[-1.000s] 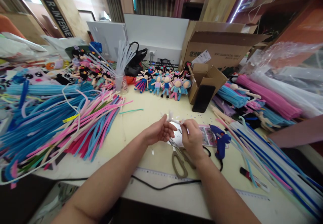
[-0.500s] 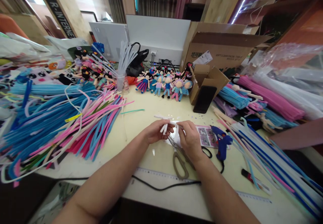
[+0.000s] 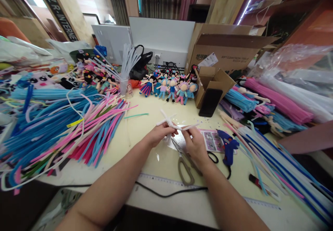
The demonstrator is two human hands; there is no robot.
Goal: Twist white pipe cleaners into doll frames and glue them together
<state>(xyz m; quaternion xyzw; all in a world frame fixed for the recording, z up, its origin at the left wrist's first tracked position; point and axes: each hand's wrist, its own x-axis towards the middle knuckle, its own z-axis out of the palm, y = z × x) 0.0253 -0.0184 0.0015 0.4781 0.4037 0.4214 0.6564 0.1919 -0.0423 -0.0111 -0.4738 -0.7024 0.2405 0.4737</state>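
Between my two hands is a white pipe cleaner figure (image 3: 169, 121) with several short arms sticking out. My left hand (image 3: 159, 134) pinches it at its middle. A strand of it runs rightward to my right hand (image 3: 195, 141), whose fingers are closed on that strand. Below the hands lie scissors (image 3: 185, 170) with grey-brown handles, the blades partly under my right hand. Right of that hand stands a blue glue gun (image 3: 229, 149) with a small red light, beside a printed card (image 3: 211, 140).
Piles of coloured pipe cleaners lie left (image 3: 52, 120) and right (image 3: 286, 168). Small dolls (image 3: 171, 87) stand at the back beside a cardboard box (image 3: 221, 52) and a leaning phone (image 3: 210, 102). A ruler (image 3: 161, 179) and a black cable (image 3: 171, 193) cross the front.
The white pipe cleaner piece has turned, and its arms now point up and away above my left hand. A strand now stretches across to my right hand.
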